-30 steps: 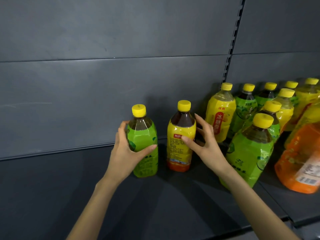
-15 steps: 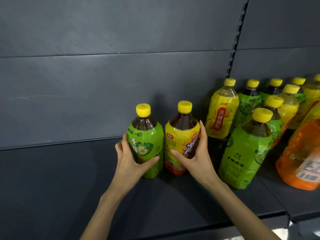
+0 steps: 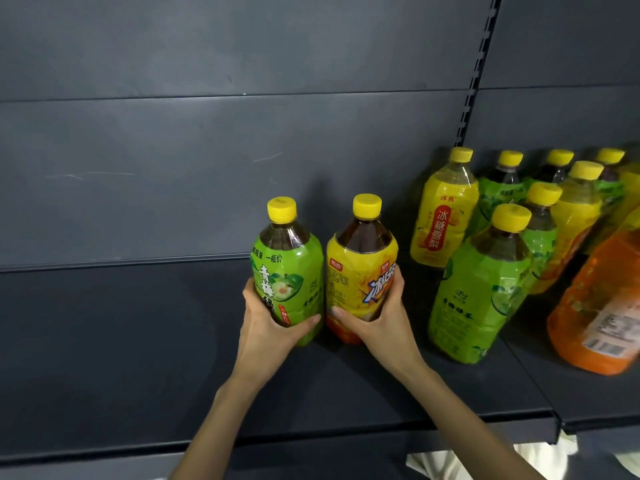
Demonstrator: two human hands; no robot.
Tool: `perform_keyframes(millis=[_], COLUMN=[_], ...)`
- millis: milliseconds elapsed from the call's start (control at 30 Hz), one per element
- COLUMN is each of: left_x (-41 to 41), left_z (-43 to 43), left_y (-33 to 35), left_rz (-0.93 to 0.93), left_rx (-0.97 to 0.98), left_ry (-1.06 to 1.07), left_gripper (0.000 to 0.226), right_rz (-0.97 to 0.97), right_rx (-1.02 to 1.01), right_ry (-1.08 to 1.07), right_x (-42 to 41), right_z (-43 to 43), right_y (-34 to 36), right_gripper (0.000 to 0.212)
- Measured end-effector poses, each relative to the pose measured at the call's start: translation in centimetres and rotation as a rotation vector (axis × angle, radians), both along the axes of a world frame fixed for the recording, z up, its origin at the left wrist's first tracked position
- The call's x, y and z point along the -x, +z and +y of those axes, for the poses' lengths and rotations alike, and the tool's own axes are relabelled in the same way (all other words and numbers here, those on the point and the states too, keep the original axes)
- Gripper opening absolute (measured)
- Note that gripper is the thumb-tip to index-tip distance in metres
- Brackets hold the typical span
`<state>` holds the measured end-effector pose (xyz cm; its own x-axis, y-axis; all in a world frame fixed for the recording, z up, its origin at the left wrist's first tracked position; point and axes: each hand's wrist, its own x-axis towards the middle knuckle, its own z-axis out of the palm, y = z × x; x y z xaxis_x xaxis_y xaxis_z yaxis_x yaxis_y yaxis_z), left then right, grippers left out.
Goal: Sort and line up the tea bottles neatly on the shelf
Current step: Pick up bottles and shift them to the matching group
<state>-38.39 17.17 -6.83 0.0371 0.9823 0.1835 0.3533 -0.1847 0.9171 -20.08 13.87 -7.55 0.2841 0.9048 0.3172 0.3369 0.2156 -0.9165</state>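
Observation:
Two tea bottles with yellow caps stand upright side by side, almost touching, in the middle of the dark shelf [image 3: 121, 341]. My left hand [image 3: 266, 327] wraps the lower part of the green-label bottle [image 3: 289, 271]. My right hand [image 3: 377, 320] grips the lower part of the yellow-label bottle [image 3: 362, 268] to its right. Another green-label bottle [image 3: 479, 292] stands nearer the front, right of my right hand. A pale yellow bottle with a red label [image 3: 443, 213] stands behind it by the back wall.
Several more green and yellow bottles [image 3: 554, 202] crowd the back right. An orange bottle [image 3: 602, 306] leans at the far right edge. A slotted upright [image 3: 479, 64] divides the back panel. The shelf's front lip [image 3: 346, 438] runs below my forearms.
Both hands have slid lower on their bottles and closed around them. The two bottles have turned so their front labels show and now stand closer together.

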Motion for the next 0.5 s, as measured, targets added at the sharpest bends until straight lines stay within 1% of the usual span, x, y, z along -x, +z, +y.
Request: perform_keyframes(millis=[167,400,500], left_x=[-0.7,-2.2,-2.5], left_z=[-2.6,-5.9,-7.3], left_y=[-0.6,-0.4,-0.5], left_rz=[-0.009,-0.036,-0.087], left_rx=[-0.005,-0.075,-0.101], left_ry=[0.088,0.261,0.300], left_gripper=[0.116,0.103,0.100], right_rz=[-0.012,0.024,0.023], right_rx=[-0.034,-0.067,-0.075], right_ry=[0.021,0.044,0.087], right_x=[-0.7,-1.8,-2.3], right_z=[-1.8,-3.5,-4.4], right_y=[-0.4,-0.2,0.1], right_gripper=[0.111,0.101,0.101])
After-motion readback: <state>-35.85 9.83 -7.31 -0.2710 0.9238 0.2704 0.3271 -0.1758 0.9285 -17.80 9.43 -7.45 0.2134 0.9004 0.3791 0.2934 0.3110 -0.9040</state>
